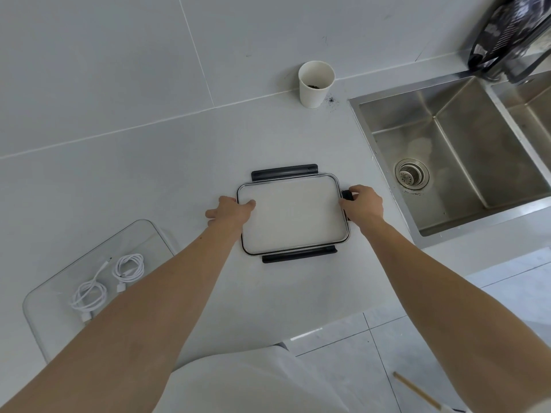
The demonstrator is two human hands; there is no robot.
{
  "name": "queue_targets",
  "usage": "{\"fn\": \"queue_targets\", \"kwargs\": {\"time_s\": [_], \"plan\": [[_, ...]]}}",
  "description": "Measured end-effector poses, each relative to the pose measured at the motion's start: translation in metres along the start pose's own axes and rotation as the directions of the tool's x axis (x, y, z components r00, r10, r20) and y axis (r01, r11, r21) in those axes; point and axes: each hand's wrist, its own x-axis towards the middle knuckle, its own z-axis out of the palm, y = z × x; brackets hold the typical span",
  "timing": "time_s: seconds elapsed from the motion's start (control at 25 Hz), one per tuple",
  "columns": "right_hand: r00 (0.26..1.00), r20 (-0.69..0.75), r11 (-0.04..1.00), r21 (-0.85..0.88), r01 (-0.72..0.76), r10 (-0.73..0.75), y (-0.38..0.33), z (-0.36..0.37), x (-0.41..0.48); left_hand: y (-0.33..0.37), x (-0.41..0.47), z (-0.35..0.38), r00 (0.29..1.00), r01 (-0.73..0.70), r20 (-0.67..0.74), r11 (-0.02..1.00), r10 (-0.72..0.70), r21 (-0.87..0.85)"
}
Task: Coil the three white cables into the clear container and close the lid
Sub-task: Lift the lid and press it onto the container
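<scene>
A rectangular lid [292, 214] with a clear panel and black latch flaps lies flat on the grey counter in the middle of the view. My left hand [231, 211] grips its left edge, thumb on top. My right hand [362, 204] grips its right edge over a black side latch. At lower left stands the clear container [155, 234], open. Inside it lie a coiled white cable [128, 268] and a second, looser white cable [89, 296]. My left forearm covers part of the container, so a third cable does not show.
A white paper cup [315, 83] with dark grounds stands at the back by the wall. A steel sink [447, 150] lies to the right of the lid. A dark patterned bag [507, 34] hangs at top right. The counter's front edge runs just below the lid.
</scene>
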Motion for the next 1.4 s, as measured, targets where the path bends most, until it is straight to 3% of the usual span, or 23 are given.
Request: {"fn": "queue_targets", "kwargs": {"time_s": [0.16, 0.36, 0.76, 1.24, 1.4], "plan": [[1.000, 0.023, 1.000, 0.004, -0.003, 0.003, -0.002, -0.002, -0.001, 0.005, -0.002, 0.000, 0.999, 0.005, 0.049, 1.000, -0.005, 0.002], [0.993, 0.099, 0.981, 0.178, -0.079, 0.062, -0.008, 0.004, -0.006, -0.002, -0.002, 0.003, 0.994, -0.105, -0.020, 0.992, 0.104, -0.070], [0.999, -0.038, 0.919, 0.393, 0.032, -0.018, -0.016, 0.003, -0.035, -0.005, -0.040, -0.024, 0.971, -0.236, -0.101, 0.933, 0.216, -0.270], [0.943, -0.240, 0.641, 0.692, 0.332, -0.230, -0.094, -0.003, -0.144, -0.020, -0.107, -0.136, 0.951, -0.278, -0.075, 0.728, 0.299, -0.626], [0.923, -0.260, 0.467, 0.803, 0.370, -0.284, -0.133, 0.009, -0.194, -0.052, -0.117, -0.186, 0.926, -0.344, -0.134, 0.646, 0.353, -0.681]]}}
